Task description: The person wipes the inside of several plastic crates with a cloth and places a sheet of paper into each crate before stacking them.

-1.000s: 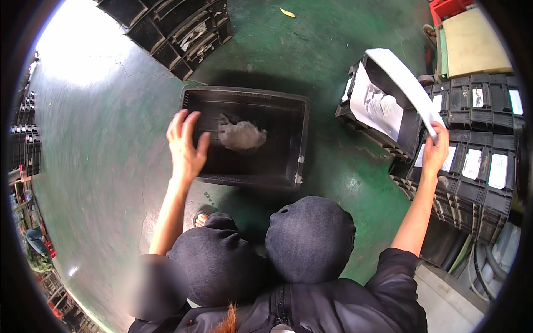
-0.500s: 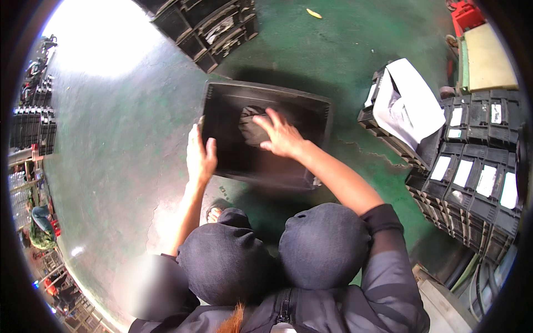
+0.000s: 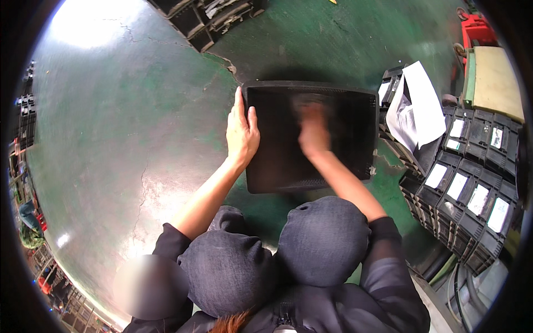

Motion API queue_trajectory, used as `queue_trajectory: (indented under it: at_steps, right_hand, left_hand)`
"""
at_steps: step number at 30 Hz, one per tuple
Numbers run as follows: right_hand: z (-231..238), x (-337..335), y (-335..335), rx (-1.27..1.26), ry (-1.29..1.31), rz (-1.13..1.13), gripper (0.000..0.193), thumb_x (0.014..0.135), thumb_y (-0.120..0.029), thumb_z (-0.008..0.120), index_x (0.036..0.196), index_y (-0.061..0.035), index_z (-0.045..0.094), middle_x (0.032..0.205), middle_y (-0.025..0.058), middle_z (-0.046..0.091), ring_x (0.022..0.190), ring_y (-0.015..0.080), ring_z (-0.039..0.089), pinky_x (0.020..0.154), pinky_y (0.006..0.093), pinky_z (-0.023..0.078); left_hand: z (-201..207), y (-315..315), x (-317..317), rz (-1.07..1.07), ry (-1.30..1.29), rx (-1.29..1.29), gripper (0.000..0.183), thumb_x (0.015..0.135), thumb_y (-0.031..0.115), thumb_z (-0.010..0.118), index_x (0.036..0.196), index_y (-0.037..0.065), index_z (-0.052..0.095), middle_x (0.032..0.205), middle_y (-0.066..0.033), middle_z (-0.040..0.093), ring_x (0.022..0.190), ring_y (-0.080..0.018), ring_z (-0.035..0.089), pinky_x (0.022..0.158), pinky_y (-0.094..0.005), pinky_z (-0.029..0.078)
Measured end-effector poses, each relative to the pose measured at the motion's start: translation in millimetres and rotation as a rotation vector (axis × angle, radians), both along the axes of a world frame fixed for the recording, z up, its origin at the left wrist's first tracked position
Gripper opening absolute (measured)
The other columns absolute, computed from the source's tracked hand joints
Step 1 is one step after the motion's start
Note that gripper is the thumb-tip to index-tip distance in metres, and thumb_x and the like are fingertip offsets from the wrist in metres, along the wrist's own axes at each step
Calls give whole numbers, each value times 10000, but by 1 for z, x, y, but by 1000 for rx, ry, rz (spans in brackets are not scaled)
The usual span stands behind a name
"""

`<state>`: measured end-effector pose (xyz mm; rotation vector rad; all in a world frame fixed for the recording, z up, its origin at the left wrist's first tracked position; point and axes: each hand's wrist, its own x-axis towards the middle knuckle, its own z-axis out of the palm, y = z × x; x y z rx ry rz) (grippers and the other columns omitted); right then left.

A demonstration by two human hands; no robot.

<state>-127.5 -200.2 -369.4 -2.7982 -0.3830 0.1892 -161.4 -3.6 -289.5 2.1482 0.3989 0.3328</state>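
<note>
Now, nearest the camera, the person's two knees in dark trousers [image 3: 277, 261] fill the lower middle as they crouch over a green painted floor [image 3: 127, 139]. Just beyond them sits a black plastic crate [image 3: 272, 166], open side up, flat on the floor, and both hands are at it. The left hand [image 3: 241, 130] lies open and flat against the crate's left wall, fingers stretched along the rim, steadying it. A second ago that hand was only hovering above the same side, so the box is now being braced.

The right hand [image 3: 313, 133] is down inside the crate near the middle of its bottom, blurred with motion; I cannot tell whether it is open or closed on anything. A second ago it was far out to the right, holding a white paper sheet [image 3: 416, 105] over the stacked crates; that sheet now lies draped on the near end of those black crates with white labels [image 3: 472, 183]. The pale crumpled thing seen in the crate a second ago is hidden under the hand.

Farther off, more black crates [image 3: 205, 16] sit at the top, and a red cart part [image 3: 474, 30] top right.
</note>
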Motion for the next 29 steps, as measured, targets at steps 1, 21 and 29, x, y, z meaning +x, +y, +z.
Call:
queue_trajectory:
  at_steps: [1, 21, 29]
  right_hand:
    - [14, 0, 48, 178, 254, 0, 553, 834, -39, 426, 1372, -19, 298, 1440, 184, 270, 1335, 318, 269, 1038, 403, 350]
    - [76, -16, -105, -471, 341, 122, 414, 701, -88, 635, 1097, -166, 545, 1063, 169, 494, 861, 368, 597, 690, 432, 529]
    - [49, -34, 52, -112, 715, 455, 397, 874, -218, 523, 1264, -143, 505, 1355, 193, 350, 1148, 383, 484, 928, 437, 451]
  left_hand:
    - [-3, 4, 0, 12, 21, 8, 516, 933, 175, 459, 1403, 80, 269, 1132, -186, 522, 1026, -358, 517, 882, -395, 417]
    - [4, 6, 4, 70, 27, -192, 497, 911, 114, 489, 1380, 83, 327, 1123, -168, 487, 1013, -303, 523, 887, -365, 414]
    - [6, 1, 5, 16, 77, -120, 504, 913, 128, 495, 1389, 111, 331, 1116, -172, 489, 990, -306, 525, 872, -369, 413]
